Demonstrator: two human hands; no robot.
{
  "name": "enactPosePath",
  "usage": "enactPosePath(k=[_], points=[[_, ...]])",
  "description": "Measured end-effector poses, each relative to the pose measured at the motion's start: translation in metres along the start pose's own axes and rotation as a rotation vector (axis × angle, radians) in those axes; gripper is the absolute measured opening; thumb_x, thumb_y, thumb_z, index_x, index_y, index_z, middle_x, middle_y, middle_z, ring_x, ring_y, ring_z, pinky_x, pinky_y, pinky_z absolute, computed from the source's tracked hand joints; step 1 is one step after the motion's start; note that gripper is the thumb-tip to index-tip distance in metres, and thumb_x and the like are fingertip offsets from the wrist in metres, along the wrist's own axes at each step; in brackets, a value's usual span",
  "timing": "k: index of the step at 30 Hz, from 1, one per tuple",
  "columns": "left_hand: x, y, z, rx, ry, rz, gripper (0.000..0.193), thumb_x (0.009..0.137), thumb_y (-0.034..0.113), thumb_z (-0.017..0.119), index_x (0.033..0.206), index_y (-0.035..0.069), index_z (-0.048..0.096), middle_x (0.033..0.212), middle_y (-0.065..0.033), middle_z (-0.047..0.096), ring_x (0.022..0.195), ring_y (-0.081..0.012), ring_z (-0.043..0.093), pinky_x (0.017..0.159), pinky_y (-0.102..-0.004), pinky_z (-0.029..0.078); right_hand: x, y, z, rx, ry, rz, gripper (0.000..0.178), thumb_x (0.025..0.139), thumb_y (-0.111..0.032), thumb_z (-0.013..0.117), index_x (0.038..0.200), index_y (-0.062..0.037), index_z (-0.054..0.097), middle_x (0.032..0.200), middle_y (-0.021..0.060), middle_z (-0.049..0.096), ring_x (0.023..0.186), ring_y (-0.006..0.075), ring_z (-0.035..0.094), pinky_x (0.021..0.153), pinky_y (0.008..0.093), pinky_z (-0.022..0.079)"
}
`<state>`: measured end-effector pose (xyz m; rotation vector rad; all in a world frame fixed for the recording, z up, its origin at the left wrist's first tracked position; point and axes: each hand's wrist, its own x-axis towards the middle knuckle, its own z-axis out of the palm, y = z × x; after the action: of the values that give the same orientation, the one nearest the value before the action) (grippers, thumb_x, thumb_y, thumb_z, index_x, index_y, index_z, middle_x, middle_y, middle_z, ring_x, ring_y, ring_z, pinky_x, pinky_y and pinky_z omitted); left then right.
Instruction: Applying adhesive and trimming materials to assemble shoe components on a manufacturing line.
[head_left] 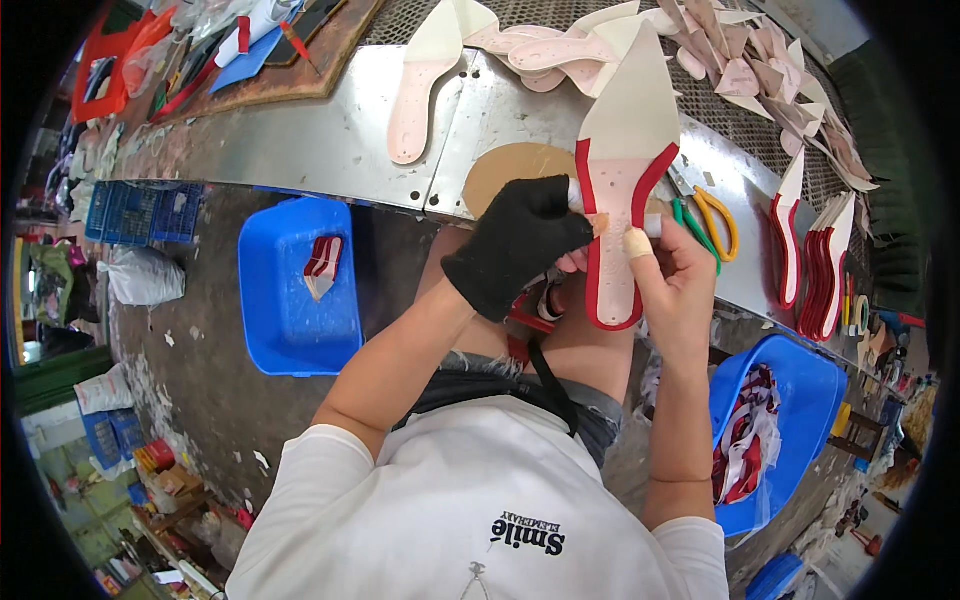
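Observation:
In front of my lap I hold a pointed shoe insole [613, 185], cream at the toe and pale pink toward the heel, with red edging round its lower part. My left hand [520, 240], in a black fingerless glove, pinches its left edge. My right hand [675, 280], with pale tape on the thumb, grips the right edge, fingers behind it. White wraps show on fingers of both hands. Scissors [735, 225] with green and orange handles lie on the metal bench just right of the insole. An unedged insole [408, 125] rests to the left.
Loose insoles [550, 50] and a heap of pieces [760, 70] cover the mesh at the back. Red-edged insoles [825, 270] are stacked at right. Blue tubs stand left [262, 320] and right [725, 515] of my legs. A tan disc [490, 170] lies at the bench edge.

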<state>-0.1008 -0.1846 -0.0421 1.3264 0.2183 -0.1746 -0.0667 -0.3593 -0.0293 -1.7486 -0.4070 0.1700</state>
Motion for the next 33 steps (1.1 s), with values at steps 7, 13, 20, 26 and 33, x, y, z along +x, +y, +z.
enactPosePath(k=[7,13,20,26,33], points=[[0.014,-0.014,-0.001,0.066,0.247,0.133,0.017,0.086,0.016,0.064,0.085,0.000,0.061,0.064,-0.0015,0.058,0.058,-0.0067,0.053,0.056,-0.0227,0.046,-0.009,0.009,-0.004,-0.005,-0.064,0.067,0.025,0.080,-0.008,0.066,0.100,0.0060,0.059,0.071,0.0029,0.060,0.060,0.0053,0.053,0.052,0.0218,0.041],[0.032,-0.031,0.021,0.200,0.279,0.330,0.018,0.085,0.013,0.064,0.098,0.001,0.058,0.074,-0.0030,0.061,0.061,-0.0074,0.058,0.053,-0.0211,0.047,-0.018,0.021,-0.011,-0.581,0.189,-0.247,0.044,0.070,-0.018,0.073,0.103,0.0042,0.053,0.099,0.0211,0.050,0.084,0.0398,0.055,0.070,0.0422,0.047],[0.028,-0.036,-0.002,0.232,0.188,0.151,0.050,0.094,0.026,0.049,0.141,0.014,0.038,0.114,-0.0089,0.060,0.068,-0.0114,0.062,0.054,-0.0192,0.047,0.028,0.079,-0.186,-0.954,0.553,-0.335,0.040,0.073,-0.015,0.069,0.110,-0.0010,0.062,0.099,0.0156,0.061,0.093,0.0327,0.058,0.081,0.0385,0.047],[0.022,-0.045,-0.001,0.211,0.115,0.124,0.040,0.094,0.021,0.050,0.131,0.005,0.049,0.099,-0.0107,0.062,0.070,-0.0133,0.062,0.058,-0.0209,0.046,0.029,0.111,-0.220,-1.022,0.619,-0.244,0.033,0.074,-0.028,0.072,0.094,-0.0024,0.065,0.111,0.0151,0.060,0.105,0.0341,0.055,0.088,0.0427,0.046],[0.017,-0.042,-0.011,0.355,0.124,0.068,0.035,0.092,0.014,0.047,0.124,0.003,0.054,0.095,-0.0110,0.062,0.070,-0.0143,0.062,0.058,-0.0208,0.046,-0.084,0.111,-0.227,-0.863,0.877,-0.272,0.028,0.077,-0.007,0.069,0.104,-0.0057,0.062,0.107,0.0110,0.061,0.094,0.0226,0.061,0.077,0.0322,0.051]])
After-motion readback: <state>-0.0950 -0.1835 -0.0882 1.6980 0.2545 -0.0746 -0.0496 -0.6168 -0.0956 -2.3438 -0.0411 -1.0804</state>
